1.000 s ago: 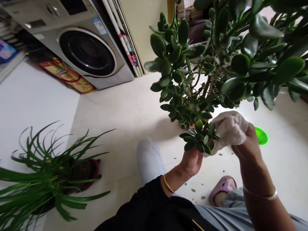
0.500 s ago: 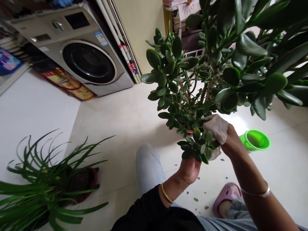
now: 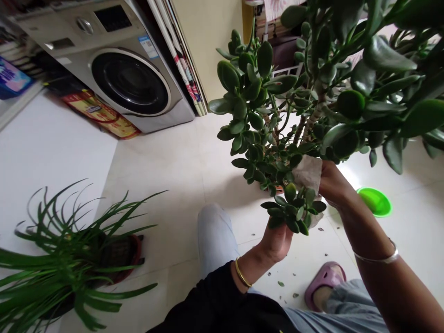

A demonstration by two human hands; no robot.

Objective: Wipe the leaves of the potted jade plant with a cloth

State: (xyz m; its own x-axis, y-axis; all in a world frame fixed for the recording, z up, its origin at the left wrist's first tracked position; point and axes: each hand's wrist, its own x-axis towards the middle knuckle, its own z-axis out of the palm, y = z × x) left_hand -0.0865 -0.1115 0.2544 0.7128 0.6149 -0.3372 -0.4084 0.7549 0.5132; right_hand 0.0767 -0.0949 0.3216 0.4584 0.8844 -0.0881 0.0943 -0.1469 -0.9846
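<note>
A large jade plant [image 3: 312,88] with thick oval leaves fills the upper right. My left hand [image 3: 277,240] is under a low leaf cluster [image 3: 293,210], fingers curled up around its stem from below. My right hand [image 3: 333,182] is closed on a pale cloth [image 3: 308,172] and presses it into the leaves just above that cluster. Most fingers of both hands are hidden by foliage. A gold bangle sits on my left wrist, a silver one on my right.
A grassy potted plant [image 3: 69,259] stands at lower left on the tiled floor. A front-loading washing machine [image 3: 128,74] sits at the back left. A green basin [image 3: 376,201] lies on the floor to the right. Leaf bits litter the floor by my pink slipper [image 3: 324,280].
My right hand has carried the cloth up and leftward, deeper into the branches above the low cluster. My left hand has kept its hold beneath the cluster.
</note>
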